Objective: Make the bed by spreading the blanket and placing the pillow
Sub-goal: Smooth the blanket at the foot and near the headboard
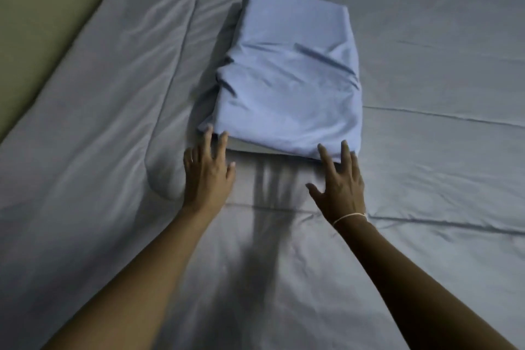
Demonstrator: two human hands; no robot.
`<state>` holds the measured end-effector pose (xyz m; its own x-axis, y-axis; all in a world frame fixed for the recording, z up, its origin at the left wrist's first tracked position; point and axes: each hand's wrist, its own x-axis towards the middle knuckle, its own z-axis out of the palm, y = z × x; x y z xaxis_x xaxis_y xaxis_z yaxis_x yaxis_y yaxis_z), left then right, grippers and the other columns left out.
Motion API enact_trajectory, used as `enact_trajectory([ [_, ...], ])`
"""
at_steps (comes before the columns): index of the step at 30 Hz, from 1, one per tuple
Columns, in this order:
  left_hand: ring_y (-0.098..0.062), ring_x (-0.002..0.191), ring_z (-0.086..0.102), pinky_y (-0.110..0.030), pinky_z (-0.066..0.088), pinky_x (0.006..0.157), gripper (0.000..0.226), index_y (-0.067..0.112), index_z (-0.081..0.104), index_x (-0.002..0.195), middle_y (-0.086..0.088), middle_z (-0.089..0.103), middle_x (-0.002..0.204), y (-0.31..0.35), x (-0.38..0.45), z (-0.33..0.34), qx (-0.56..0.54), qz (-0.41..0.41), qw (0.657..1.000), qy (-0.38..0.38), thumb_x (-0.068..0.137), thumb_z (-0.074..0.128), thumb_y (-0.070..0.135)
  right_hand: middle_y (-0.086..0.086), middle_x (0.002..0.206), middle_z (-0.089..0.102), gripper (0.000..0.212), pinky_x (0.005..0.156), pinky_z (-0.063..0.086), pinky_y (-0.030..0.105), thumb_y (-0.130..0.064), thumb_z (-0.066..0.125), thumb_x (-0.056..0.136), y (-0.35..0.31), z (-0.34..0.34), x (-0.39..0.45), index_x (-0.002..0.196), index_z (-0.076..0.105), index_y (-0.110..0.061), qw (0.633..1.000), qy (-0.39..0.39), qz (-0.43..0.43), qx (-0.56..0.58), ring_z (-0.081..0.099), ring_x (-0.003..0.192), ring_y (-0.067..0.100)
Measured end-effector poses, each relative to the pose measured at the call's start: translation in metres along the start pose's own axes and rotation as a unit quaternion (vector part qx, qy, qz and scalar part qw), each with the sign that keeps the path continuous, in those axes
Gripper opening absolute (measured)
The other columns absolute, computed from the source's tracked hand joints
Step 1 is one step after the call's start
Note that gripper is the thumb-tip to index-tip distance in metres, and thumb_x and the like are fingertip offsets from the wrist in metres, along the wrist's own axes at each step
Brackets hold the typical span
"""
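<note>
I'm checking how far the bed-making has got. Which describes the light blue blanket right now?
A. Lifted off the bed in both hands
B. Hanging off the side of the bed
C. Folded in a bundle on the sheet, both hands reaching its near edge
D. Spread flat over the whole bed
C: the blanket lies folded on the grey sheet, the open left hand and right hand at its near corners.

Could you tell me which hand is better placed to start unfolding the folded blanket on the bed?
Probably the left hand: its fingertips already reach the near left corner of the folded blanket. The right hand touches the near right corner too, so the difference is slight; both are open.
</note>
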<state>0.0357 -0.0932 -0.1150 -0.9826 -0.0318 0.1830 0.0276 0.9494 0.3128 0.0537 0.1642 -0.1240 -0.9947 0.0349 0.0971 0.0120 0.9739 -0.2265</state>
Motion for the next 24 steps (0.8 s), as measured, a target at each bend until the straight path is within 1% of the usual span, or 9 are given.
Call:
enact_trajectory([
  [4,-0.042,0.133,0.032,-0.053,0.027,0.108,0.077,0.014,0.031,0.145,-0.021,0.014,0.156,0.004,0.044,0.006,0.018,-0.025,0.999,-0.022,0.078,0.069,0.020,0.013,0.160,-0.005,0.090,0.106,0.031,0.061,-0.032,0.068,0.080,0.021,0.007,0.036,0.149,0.012,-0.041,0.994,-0.087,0.009,-0.058,0.008,0.145,0.042],
  [6,-0.040,0.138,0.023,-0.054,0.023,0.110,0.083,0.017,0.021,0.148,-0.019,0.005,0.157,-0.002,0.056,0.012,0.035,-0.046,0.997,-0.053,0.080,0.068,0.023,0.012,0.158,0.006,0.085,0.103,0.035,0.062,-0.028,0.065,0.081,0.026,0.017,0.046,0.148,0.014,-0.040,0.993,-0.096,-0.007,-0.075,0.011,0.143,0.041],
  [8,-0.040,0.140,0.019,-0.057,0.018,0.111,0.092,0.020,0.010,0.150,-0.018,-0.001,0.158,-0.007,0.065,0.023,0.045,-0.064,0.991,-0.111,0.081,0.069,0.028,0.015,0.150,0.026,0.079,0.096,0.042,0.060,-0.020,0.065,0.080,0.031,0.027,0.051,0.145,0.024,-0.037,0.995,-0.067,-0.019,-0.072,0.024,0.136,0.043],
  [10,-0.041,0.138,0.024,-0.059,0.018,0.111,0.094,0.021,0.003,0.151,-0.019,0.008,0.157,-0.012,0.071,0.033,0.048,-0.078,0.984,-0.152,0.083,0.067,0.033,0.016,0.136,0.043,0.070,0.087,0.048,0.056,-0.012,0.063,0.078,0.036,0.035,0.057,0.140,0.037,-0.032,0.997,-0.023,-0.030,-0.062,0.039,0.123,0.044],
  [12,-0.042,0.130,0.036,-0.058,0.022,0.108,0.086,0.021,0.007,0.150,-0.022,0.033,0.148,-0.014,0.077,0.042,0.044,-0.085,0.986,-0.136,0.086,0.062,0.037,0.015,0.121,0.052,0.060,0.073,0.052,0.051,-0.007,0.060,0.081,0.039,0.036,0.064,0.134,0.046,-0.028,0.997,0.024,-0.048,-0.056,0.046,0.112,0.044],
  [14,-0.041,0.123,0.045,-0.055,0.022,0.109,0.071,0.023,0.017,0.148,-0.023,0.048,0.136,-0.016,0.084,0.046,0.047,-0.085,0.990,-0.105,0.090,0.055,0.034,0.015,0.113,0.054,0.047,0.061,0.050,0.047,-0.008,0.055,0.088,0.045,0.036,0.072,0.131,0.049,-0.025,0.995,0.044,-0.064,-0.060,0.048,0.105,0.043],
  [17,-0.040,0.115,0.052,-0.047,0.022,0.107,0.051,0.018,0.028,0.144,-0.026,0.057,0.124,-0.017,0.087,0.042,0.067,-0.043,0.994,-0.070,0.095,0.041,0.014,0.016,0.106,0.054,0.040,0.055,0.047,0.046,-0.009,0.050,0.091,0.047,0.031,0.080,0.128,0.051,-0.022,0.993,0.032,-0.088,-0.070,0.048,0.099,0.042],
  [21,-0.043,0.105,0.055,-0.042,0.030,0.099,0.055,0.014,0.029,0.145,-0.028,0.061,0.116,-0.012,0.081,0.022,0.032,-0.010,0.999,-0.030,0.091,0.033,-0.001,0.014,0.098,0.054,0.032,0.052,0.048,0.045,-0.008,0.049,0.090,0.039,0.016,0.074,0.120,0.055,-0.018,0.993,0.061,-0.084,-0.051,0.049,0.095,0.040],
  [24,-0.047,0.095,0.058,-0.044,0.037,0.090,0.058,0.010,0.034,0.143,-0.030,0.064,0.107,-0.018,0.067,-0.001,-0.008,0.004,1.000,0.013,0.087,0.039,-0.003,0.012,0.094,0.055,0.029,0.050,0.047,0.042,-0.008,0.051,0.090,0.024,-0.001,0.051,0.116,0.056,-0.018,0.993,0.084,-0.077,-0.028,0.049,0.091,0.038],
])
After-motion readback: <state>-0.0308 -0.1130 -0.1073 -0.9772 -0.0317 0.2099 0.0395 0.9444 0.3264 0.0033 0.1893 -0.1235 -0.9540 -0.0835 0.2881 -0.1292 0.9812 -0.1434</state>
